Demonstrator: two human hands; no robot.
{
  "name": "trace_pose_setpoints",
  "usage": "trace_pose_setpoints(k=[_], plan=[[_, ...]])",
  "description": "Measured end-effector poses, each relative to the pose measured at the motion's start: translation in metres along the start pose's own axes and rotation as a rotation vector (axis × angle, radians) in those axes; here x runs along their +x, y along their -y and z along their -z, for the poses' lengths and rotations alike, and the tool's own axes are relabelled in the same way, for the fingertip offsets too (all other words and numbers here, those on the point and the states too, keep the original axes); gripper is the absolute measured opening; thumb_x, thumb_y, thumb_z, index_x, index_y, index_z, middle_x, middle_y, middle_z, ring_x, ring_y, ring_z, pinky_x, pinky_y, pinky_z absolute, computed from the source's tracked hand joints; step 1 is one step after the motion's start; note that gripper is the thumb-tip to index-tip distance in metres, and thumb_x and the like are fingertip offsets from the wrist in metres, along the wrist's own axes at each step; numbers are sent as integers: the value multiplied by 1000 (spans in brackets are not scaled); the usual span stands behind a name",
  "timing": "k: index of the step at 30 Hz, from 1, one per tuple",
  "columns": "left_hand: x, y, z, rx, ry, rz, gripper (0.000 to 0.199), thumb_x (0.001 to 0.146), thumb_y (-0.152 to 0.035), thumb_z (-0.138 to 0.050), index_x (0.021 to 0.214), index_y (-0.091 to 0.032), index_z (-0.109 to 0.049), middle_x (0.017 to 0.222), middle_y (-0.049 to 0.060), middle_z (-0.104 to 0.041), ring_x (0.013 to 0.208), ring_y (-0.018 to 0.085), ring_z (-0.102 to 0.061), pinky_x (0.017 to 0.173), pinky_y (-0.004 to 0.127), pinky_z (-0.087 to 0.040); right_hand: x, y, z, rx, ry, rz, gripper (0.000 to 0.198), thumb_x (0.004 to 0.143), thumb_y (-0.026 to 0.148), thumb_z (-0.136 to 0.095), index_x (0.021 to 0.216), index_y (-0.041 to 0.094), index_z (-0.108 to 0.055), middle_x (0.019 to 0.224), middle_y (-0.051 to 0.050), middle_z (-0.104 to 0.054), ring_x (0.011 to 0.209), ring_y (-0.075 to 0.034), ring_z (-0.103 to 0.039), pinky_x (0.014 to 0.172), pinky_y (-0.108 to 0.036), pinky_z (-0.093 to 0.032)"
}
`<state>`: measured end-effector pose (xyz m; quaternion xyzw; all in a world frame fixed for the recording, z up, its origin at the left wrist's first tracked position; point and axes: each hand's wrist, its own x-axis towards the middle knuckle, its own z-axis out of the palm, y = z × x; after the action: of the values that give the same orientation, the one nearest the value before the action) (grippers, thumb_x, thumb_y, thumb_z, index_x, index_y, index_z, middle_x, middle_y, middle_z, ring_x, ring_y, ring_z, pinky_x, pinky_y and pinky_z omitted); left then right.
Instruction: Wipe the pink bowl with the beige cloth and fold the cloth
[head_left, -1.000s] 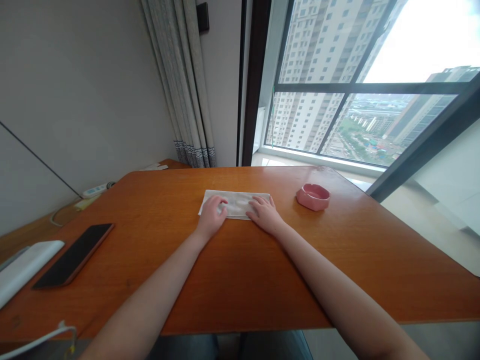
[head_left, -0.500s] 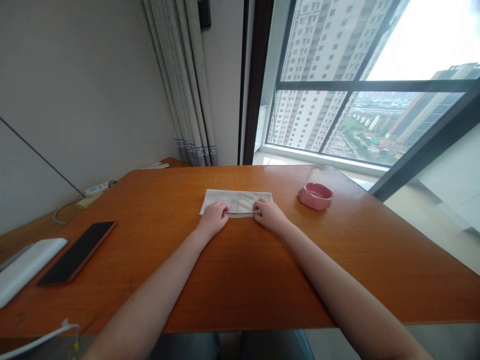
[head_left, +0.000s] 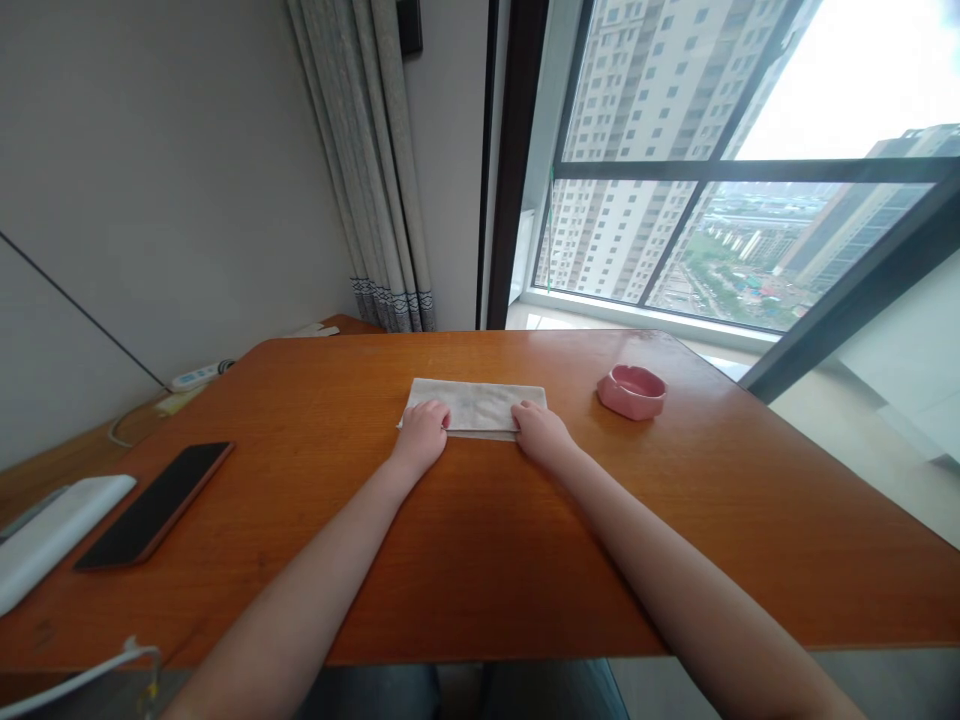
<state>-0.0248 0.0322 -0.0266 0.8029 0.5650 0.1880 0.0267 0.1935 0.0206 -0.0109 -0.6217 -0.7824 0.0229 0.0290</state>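
Note:
A pale grey-white cloth [head_left: 480,404], folded into a wide strip, lies on the wooden table in front of me. My left hand [head_left: 425,428] grips its near edge at the left end, with the fingers curled over the top. At the right end, my right hand [head_left: 538,428] pinches the same near edge. Between the hands a lower layer of the cloth shows just beyond the upper fold. Both thumbs are mostly hidden.
A pink ashtray [head_left: 632,392] stands right of the cloth. Far left on the table [head_left: 480,560] lie a dark phone-like slab [head_left: 156,506] and a white object [head_left: 64,535]. A white cable [head_left: 97,668] hangs at the near left edge. Behind is a power strip [head_left: 196,377].
My hands have moved slightly apart along the near edge of the cloth. The edge between them, lifted before, now lies flatter.

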Motion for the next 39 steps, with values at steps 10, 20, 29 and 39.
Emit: trace_pose_setpoints(k=[10,20,29,39], plan=[[2,1,-2,40,69,16,19,72,-6,-41,69,-20,-53,82,5,-59,83,21,-53,73,33,-37,-7,3,8,-37,75,51,22,77,10,-45,89,17,-62,99,-8,-63,86,-20,-60,64,-26,-37],[-3,-4,3,78,64,45,11,78,-19,-43,71,-20,-51,83,5,-59,85,21,-53,75,34,-36,-14,9,21,-14,228,55,31,77,45,-52,80,19,-68,86,-7,-69,76,-21,-61,61,-27,-38],[-4,-12,2,-141,17,-119,43,95,-41,-22,97,-19,-59,101,8,-63,98,21,-56,88,35,-41,-5,11,5,107,-118,-61,56,95,50,-19,109,18,-62,116,-12,-62,107,-23,-56,90,-33,-38],[-8,-16,-13,-121,199,-200,56,94,-49,-20,142,-24,-32,153,7,-25,141,21,-18,114,45,-12,-2,18,-28,117,96,63,65,89,59,-29,145,25,-25,155,-7,-15,142,-30,-9,112,-47,-8]])
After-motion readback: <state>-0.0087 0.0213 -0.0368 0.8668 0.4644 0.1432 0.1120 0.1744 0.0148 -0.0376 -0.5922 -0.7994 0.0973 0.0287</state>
